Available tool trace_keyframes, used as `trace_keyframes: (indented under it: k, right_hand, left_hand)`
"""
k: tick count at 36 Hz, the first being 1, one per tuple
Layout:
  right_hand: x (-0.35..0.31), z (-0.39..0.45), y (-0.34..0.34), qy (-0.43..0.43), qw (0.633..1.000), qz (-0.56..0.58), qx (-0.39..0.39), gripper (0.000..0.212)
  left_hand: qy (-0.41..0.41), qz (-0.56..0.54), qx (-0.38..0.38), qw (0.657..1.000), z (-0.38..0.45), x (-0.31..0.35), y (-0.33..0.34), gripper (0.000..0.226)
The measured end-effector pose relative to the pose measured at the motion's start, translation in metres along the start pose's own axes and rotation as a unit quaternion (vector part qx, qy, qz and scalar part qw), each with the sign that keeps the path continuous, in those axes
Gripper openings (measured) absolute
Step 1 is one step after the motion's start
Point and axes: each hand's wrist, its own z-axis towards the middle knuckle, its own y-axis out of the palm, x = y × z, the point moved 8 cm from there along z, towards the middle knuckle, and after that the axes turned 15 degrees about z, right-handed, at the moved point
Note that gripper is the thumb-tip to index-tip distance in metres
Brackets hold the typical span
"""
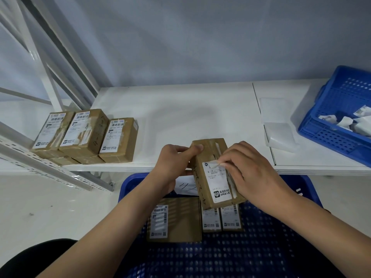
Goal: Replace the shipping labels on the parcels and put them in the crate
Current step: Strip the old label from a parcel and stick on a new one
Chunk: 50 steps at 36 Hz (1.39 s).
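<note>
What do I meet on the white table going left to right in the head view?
Stack of labelled parcels → left hand → held parcel with its shipping label being peeled → right hand → blank label sheets → blue crate holding crumpled old labels.

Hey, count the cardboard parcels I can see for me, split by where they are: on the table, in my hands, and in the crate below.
On the table: 3 parcels in the top row, with more partly hidden beneath, not counted
In the hands: 1 parcel, left hand, right hand
In the lower crate: 3 parcels
Total: 7
</note>
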Motion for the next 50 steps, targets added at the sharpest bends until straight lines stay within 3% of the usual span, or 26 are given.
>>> trace_keyframes:
  k: [12, 24, 31, 34, 40, 50]
  right_hand:
    - [-0.002, 0.000, 0.001, -0.013, 1.000, -0.008, -0.001, 0.007]
    - [-0.009, -0.001, -0.002, -0.023, 1.000, 0.002, 0.012, 0.006]
    - [-0.001, -0.002, 0.005, 0.008, 0.999, 0.016, -0.031, 0.008]
    - [0.001, -0.002, -0.004, 0.017, 0.999, 0.028, -0.023, 0.018]
    - [0.002, -0.002, -0.006, 0.015, 1.000, 0.022, -0.010, 0.017]
    - [0.001, -0.007, -0.001, 0.005, 0.999, 0.046, -0.005, 0.035]
  left_hand:
    - [-0.019, -0.032, -0.002, 0.999, -0.002, 0.002, -0.005, 0.036]
    - [-0.032, -0.033, 0.005, 0.999, 0.000, 0.001, -0.010, 0.041]
    - [-0.017, -0.013, 0.007, 1.000, 0.005, -0.005, -0.008, 0.043]
    - [0.014, -0.010, 0.024, 1.000, 0.008, 0.000, -0.013, 0.046]
    - [0.037, -0.019, 0.046, 0.998, 0.011, 0.005, -0.018, 0.055]
    - [0.055, -0.035, 0.104, 0.992, 0.014, 0.004, -0.033, 0.049]
